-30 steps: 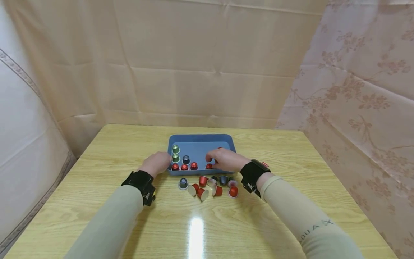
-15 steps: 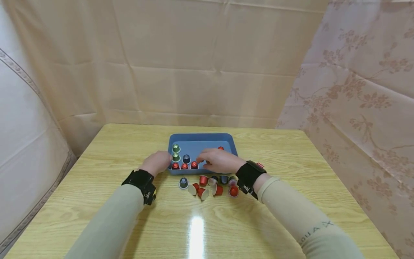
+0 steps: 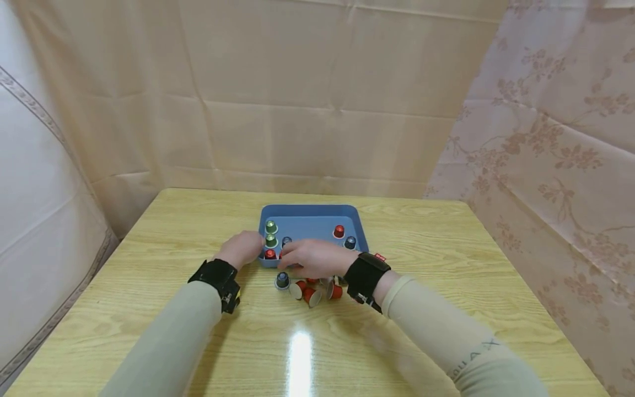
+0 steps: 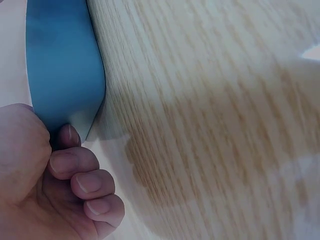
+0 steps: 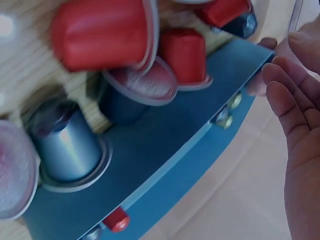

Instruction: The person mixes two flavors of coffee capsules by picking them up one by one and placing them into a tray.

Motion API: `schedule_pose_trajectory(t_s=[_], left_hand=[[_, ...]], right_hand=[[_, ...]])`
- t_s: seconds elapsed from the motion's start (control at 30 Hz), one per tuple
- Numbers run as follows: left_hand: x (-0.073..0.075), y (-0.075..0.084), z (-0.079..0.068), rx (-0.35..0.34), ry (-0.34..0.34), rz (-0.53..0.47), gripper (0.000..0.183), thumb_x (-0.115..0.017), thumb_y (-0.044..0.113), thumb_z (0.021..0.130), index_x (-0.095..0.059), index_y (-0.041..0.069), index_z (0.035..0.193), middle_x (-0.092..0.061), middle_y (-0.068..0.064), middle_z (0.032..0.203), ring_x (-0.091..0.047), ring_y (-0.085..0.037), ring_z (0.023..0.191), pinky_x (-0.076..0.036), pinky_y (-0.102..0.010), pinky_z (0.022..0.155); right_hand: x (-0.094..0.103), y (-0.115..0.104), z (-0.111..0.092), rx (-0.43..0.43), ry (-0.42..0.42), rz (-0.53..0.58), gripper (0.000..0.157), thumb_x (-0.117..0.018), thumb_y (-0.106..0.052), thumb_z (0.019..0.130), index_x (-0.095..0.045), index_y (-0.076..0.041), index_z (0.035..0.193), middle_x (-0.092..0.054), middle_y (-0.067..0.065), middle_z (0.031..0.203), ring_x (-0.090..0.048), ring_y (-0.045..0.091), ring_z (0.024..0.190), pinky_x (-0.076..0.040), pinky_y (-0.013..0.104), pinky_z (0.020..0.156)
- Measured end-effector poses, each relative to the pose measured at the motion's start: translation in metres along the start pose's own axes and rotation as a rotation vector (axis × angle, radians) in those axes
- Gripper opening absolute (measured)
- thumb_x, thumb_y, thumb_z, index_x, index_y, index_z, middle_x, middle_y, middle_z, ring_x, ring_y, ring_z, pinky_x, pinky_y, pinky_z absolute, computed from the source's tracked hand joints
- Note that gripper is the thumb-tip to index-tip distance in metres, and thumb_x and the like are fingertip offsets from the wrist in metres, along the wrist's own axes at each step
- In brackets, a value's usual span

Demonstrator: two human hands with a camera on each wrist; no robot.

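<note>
My left hand [image 3: 241, 248] grips the left side of a blue tray [image 3: 311, 210]; in the left wrist view its fingers curl at the corner of the tray wall [image 4: 65, 65]. My right hand [image 3: 317, 258] hovers over the tray's front edge, fingers loosely bent and holding nothing in the right wrist view. Coffee capsules stand in the tray: two green capsules [image 3: 271, 227] and a red capsule [image 3: 270, 254] at the left, another red capsule [image 3: 339, 231] and a dark capsule [image 3: 350, 242] at the right. The right hand hides part of the front row.
In front of the tray lie several loose capsules, among them a dark blue capsule [image 3: 282, 280] standing upright and red capsules [image 3: 334, 291] on their sides. The wooden table [image 3: 149, 264] ends at a beige curtain [image 3: 317, 110] behind.
My right hand has left the red capsule at the tray's front and moved left and toward me, uncovering the red and dark capsules at the right. My left hand stays at the tray.
</note>
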State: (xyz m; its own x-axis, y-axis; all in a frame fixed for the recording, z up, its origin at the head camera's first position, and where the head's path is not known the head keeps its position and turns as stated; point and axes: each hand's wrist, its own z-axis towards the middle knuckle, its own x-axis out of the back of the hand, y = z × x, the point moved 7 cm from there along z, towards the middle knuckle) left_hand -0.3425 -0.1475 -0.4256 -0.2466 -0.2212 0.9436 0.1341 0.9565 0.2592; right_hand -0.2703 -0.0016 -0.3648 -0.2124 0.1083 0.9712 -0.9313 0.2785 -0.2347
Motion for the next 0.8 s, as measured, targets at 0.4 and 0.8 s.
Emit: schedule_pose_trajectory(t_s=[0.4,0.8], left_hand=[[-0.003,0.007,-0.005,-0.039,0.009,0.058,0.025,-0.044,0.008,0.105,-0.061,0.005,0.088,-0.051,-0.008,0.080,-0.049,-0.024,0.075,-0.041,-0.036,0.071],[-0.003,0.006,-0.004,-0.050,0.022,0.061,0.025,-0.043,0.009,0.104,-0.062,0.004,0.088,-0.049,-0.007,0.078,-0.049,-0.023,0.073,-0.041,-0.035,0.069]], right_hand=[[-0.022,-0.015,0.014,-0.021,-0.113,-0.158,0.020,-0.070,-0.016,0.097,-0.076,-0.016,0.117,-0.068,0.000,0.119,-0.066,0.011,0.102,-0.052,0.020,0.086],[-0.039,-0.005,0.015,-0.066,-0.187,-0.136,0.022,-0.071,-0.012,0.096,-0.074,-0.016,0.118,-0.065,-0.002,0.117,-0.062,0.008,0.099,-0.050,0.016,0.081]])
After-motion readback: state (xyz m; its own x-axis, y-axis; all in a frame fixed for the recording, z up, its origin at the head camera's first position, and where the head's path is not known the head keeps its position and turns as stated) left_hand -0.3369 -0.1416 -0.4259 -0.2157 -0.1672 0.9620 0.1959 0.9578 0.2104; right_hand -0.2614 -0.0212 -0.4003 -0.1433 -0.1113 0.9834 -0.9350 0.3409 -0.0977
